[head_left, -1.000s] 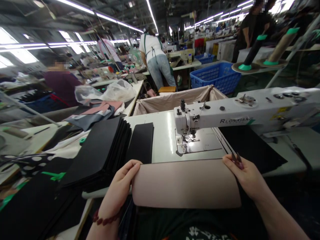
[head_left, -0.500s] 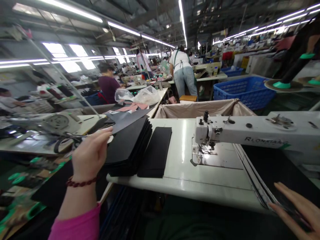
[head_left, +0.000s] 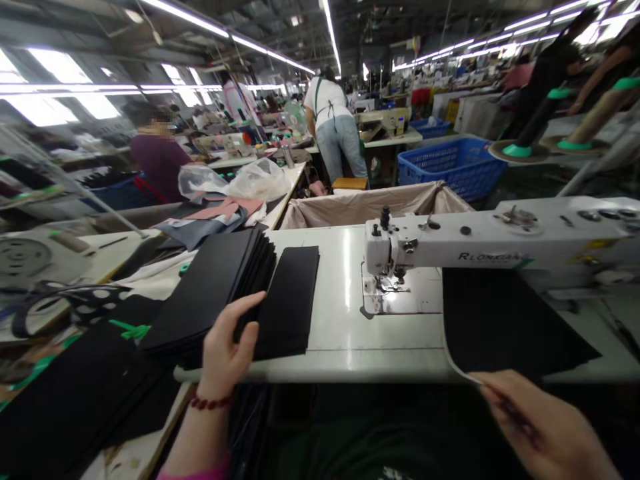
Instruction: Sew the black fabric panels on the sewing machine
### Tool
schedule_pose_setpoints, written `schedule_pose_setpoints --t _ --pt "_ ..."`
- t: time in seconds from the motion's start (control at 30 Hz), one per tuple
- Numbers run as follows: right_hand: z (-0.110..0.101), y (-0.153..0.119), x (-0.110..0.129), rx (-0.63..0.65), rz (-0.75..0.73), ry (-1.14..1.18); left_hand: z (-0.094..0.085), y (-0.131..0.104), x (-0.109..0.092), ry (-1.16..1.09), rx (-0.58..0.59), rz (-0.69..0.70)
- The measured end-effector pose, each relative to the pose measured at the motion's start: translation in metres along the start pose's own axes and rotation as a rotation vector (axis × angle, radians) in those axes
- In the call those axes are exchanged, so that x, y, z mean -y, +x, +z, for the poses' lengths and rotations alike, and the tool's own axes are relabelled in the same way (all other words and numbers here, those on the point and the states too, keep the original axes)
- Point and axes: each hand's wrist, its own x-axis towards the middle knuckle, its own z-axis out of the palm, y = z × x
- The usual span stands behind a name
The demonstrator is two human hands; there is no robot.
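Observation:
My left hand (head_left: 231, 343) is open, thumb and forefinger apart. Its forefinger reaches the gap between a tall stack of black panels (head_left: 210, 287) and a lower, narrower black stack (head_left: 291, 300). At the right, my right hand (head_left: 540, 420) grips the near corner of a black panel (head_left: 500, 327) with a pale edge. A dark slim object (head_left: 517, 417) also shows in that palm, its kind unclear. The panel lies beneath the arm of a white sewing machine (head_left: 450, 243), right of the needle and presser foot (head_left: 393, 283).
A cloth-lined bin (head_left: 350, 205) adjoins the table's far edge. Grey and pink pieces (head_left: 220, 212) and clear plastic bags (head_left: 255, 180) lie beyond the stacks. More black material (head_left: 75, 387) covers the left side. Thread cones (head_left: 520, 150) stand at right, a blue basket (head_left: 450, 167) behind, co-workers (head_left: 335, 127) further off.
My left hand has moved right and down to the black stacks. The grey piece beside it now lies behind them. My right hand has gone from resting flat to gripping the panel's corner.

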Motion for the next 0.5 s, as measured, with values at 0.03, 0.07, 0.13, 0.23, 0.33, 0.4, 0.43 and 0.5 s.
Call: schedule_pose_setpoints --t 0.03,0.07,0.13,0.23,0.33,0.4,0.43,0.5 --pt "0.01 0.012 0.026 0.122 -0.054 0.062 0.021 0.001 -0.019 -0.119 0.092 0.05" --pt "0.022 0.024 0.049 0.233 -0.086 0.104 0.045 0.002 -0.038 -0.227 0.21 0.104" --pt "0.048 0.044 0.083 0.395 -0.148 0.164 0.094 -0.003 -0.073 -0.395 0.512 0.232" --pt "0.079 0.059 0.102 0.487 -0.207 0.303 0.156 -0.02 -0.102 -0.385 0.836 0.42" --pt "0.092 0.066 0.092 0.532 -0.227 0.49 0.181 -0.04 -0.097 -0.224 0.844 0.479" --pt "0.095 0.076 0.073 0.491 -0.167 0.516 0.178 -0.05 -0.085 -0.143 0.778 0.435" --pt "0.097 0.084 0.062 0.436 -0.114 0.481 0.173 -0.054 -0.079 -0.111 0.736 0.387" --pt "0.103 0.102 0.037 0.296 -0.012 0.339 0.159 -0.06 -0.07 -0.057 0.643 0.259"
